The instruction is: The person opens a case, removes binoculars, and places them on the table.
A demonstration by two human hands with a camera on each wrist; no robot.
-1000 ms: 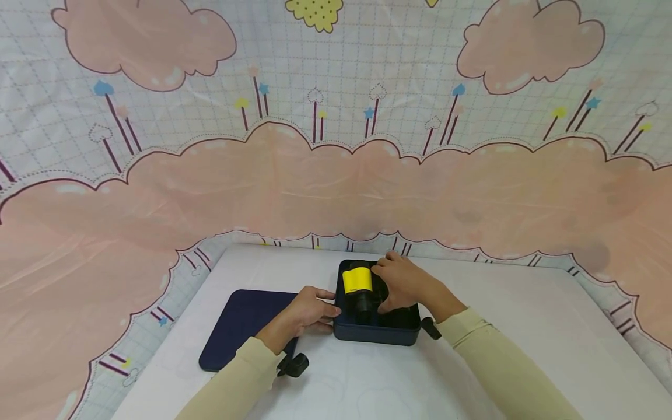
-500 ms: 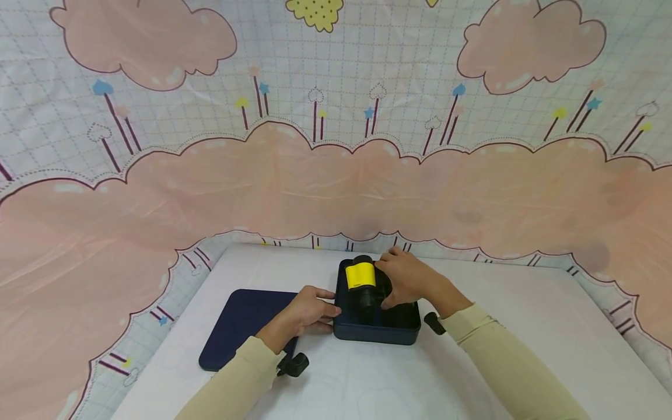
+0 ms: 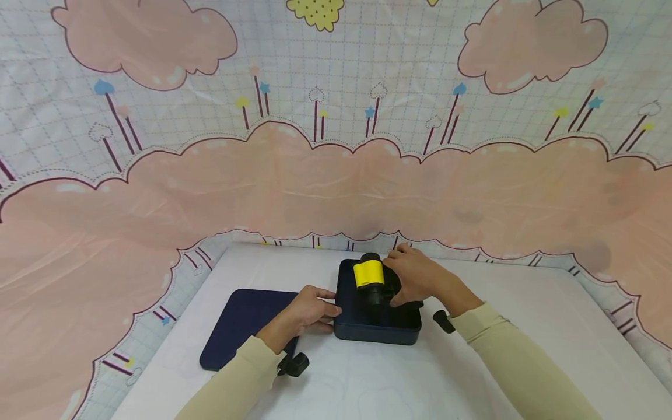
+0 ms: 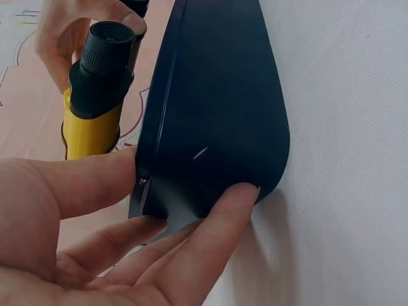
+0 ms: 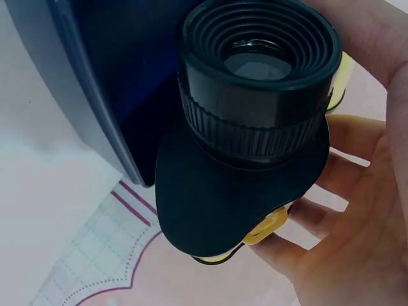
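Note:
Yellow-and-black binoculars point(image 3: 369, 274) are held by my right hand point(image 3: 420, 275), above the dark blue box point(image 3: 375, 334). Its fingers wrap the far barrel while the thumb sits near the lower end. A ribbed black eyepiece point(image 5: 255, 127) fills the right wrist view, beside the box's wall. My left hand point(image 3: 305, 312) rests against the box's left side; in the left wrist view the thumb meets the rim and the other fingers touch the outer wall point(image 4: 217, 95) near a corner. Part of the box's inside is hidden by the binoculars and right hand.
A flat dark blue lid point(image 3: 247, 321) lies on the white table point(image 3: 357, 385), left of the box and partly beneath the left forearm. Black wrist cameras point(image 3: 296, 365) show at both wrists. A printed cloud-pattern cloth point(image 3: 336, 192) hangs behind the table.
My right hand has lifted the binoculars up and moved them slightly right, out of their place deep in the box. The left hand and box have stayed put.

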